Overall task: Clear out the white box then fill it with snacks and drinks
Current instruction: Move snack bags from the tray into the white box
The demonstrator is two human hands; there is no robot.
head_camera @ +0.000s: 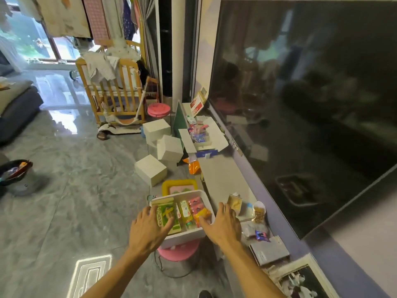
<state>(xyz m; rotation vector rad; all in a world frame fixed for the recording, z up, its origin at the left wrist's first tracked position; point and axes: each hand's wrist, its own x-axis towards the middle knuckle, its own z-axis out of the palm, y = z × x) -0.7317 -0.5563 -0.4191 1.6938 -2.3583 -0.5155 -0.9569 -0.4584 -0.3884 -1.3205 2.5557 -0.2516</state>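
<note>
The white box (186,237) sits on a pink stool (179,252) in front of me. It holds a green snack packet (166,214), a yellow drink bottle (186,212), pink packets (195,202) and an orange packet (203,212). My left hand (148,227) lies with spread fingers over the box's left side, on the green packet. My right hand (223,225) rests with spread fingers on the box's right rim, fingertips near the orange packet. Whether either hand grips the box is unclear.
The low TV shelf (221,175) on the right carries loose snack packets (258,214), an open white carton (204,134) and a grey book (269,250). Three white foam cubes (150,172) and a yellow tray (179,186) lie on the floor beyond. A wooden crib (113,91) stands farther back.
</note>
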